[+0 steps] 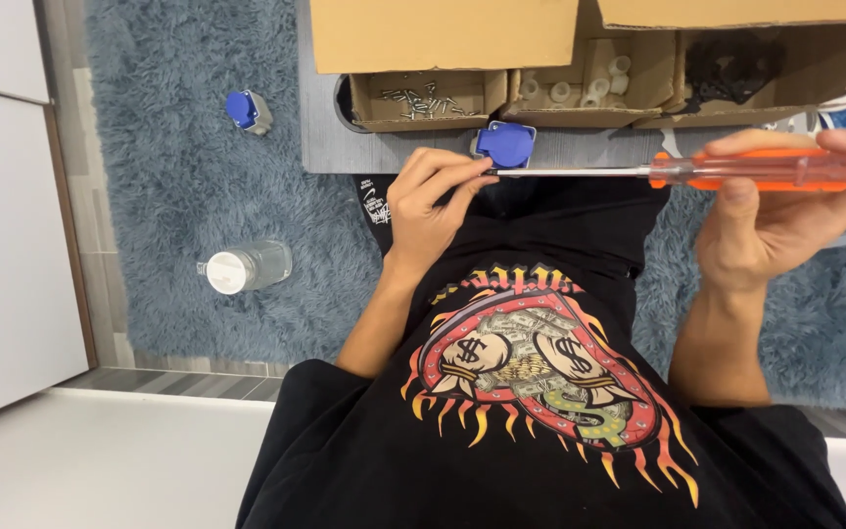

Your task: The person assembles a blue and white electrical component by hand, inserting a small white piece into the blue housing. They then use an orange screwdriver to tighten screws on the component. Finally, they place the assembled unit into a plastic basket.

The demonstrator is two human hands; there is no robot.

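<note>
Grey tabletop (345,152), narrow, set over a shaggy blue-grey rug (168,196); white cabinet fronts beyond the rug's edge.

Landmark: blue socket housing (506,143), at the tabletop's near edge.

- Left hand (428,201): just below the housing, fingertips pinched together at the screwdriver's tip, touching the housing's lower edge.
- Screwdriver (717,169): orange translucent handle, long steel shaft lying level, tip meeting the housing.
- Right hand (785,206): well to the side of the housing, fingers wrapped tight on the handle.
- Open cardboard boxes behind the housing: one with loose screws (423,96), one with white plastic parts (580,86), one with dark parts (736,69).
- Second blue socket housing (247,110): on the rug, off the tabletop's end.
- Clear jar, white lid (245,266): on its side on the rug, farther from the housing.
</note>
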